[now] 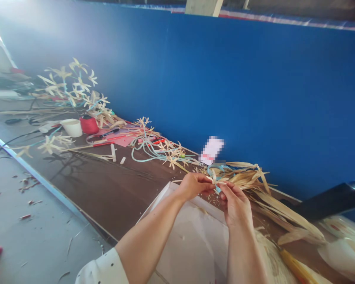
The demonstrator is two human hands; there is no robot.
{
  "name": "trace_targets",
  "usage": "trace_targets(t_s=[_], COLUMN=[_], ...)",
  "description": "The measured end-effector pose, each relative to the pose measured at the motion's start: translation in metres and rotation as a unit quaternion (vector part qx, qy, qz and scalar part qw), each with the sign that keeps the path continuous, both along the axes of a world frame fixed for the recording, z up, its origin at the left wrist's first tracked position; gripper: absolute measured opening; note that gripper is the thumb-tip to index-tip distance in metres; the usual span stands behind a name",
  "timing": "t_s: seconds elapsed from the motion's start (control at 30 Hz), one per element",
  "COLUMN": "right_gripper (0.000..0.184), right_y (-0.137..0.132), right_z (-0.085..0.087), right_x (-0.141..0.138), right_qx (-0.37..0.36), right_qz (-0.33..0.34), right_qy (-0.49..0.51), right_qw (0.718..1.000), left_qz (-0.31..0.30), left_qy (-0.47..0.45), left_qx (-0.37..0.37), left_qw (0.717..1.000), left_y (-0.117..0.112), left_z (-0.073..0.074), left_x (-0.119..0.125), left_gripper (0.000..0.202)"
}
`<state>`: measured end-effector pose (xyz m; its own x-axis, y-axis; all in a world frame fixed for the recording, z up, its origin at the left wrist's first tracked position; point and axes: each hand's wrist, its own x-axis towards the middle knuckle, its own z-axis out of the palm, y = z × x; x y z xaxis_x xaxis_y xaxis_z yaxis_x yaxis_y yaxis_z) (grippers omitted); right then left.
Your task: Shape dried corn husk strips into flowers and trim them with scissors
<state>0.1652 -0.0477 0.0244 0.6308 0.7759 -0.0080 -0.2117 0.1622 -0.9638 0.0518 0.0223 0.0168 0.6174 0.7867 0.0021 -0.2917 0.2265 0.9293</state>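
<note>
Both hands meet over the far edge of a white tray (183, 240). Between my fingertips is a small cream flower of narrow husk petals (214, 178). My left hand (193, 186) pinches the flower from the left, thumb and fingers closed. From the right, my right hand (233, 199) pinches it too, its fingers curled near the flower's base. A bit of light blue shows just under the petals; whether it belongs to the flower I cannot tell. Behind my hands lies a heap of dried corn husks (248, 173).
Finished-looking husk flowers on blue stems (77, 85) stand at the far left. A white cup (71, 127), a red container (89, 125) and pale blue cords (139, 150) lie along the brown table (106, 197). A yellow-handled tool (296, 266) is at lower right; a blue wall (225, 86) rises behind.
</note>
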Motion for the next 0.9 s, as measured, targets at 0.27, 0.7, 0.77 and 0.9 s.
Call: trace_targets(t_s=[0.27, 0.7, 0.77, 0.9], right_gripper=[0.025, 0.023, 0.023, 0.023], right_y=[0.001, 0.000, 0.000, 0.000], right_z=[-0.002, -0.001, -0.001, 0.000], right_x=[0.000, 0.000, 0.000, -0.001], right_qx=[-0.006, 0.010, 0.012, 0.013], right_qz=[-0.020, 0.031, 0.033, 0.038], right_qy=[-0.021, 0.008, 0.007, 0.007], right_qw=[1.000, 0.999, 0.999, 0.999], left_qz=[-0.011, -0.016, -0.019, -0.024], left_qy=[-0.004, 0.009, 0.006, -0.001], left_qx=[-0.008, -0.015, -0.011, -0.008], left_qw=[1.000, 1.000, 1.000, 1.000], left_y=[0.003, 0.005, 0.004, 0.003], left_z=[-0.006, -0.007, -0.006, -0.003], left_x=[0.002, 0.001, -0.001, -0.003], left_gripper=[0.045, 0.041, 0.042, 0.041])
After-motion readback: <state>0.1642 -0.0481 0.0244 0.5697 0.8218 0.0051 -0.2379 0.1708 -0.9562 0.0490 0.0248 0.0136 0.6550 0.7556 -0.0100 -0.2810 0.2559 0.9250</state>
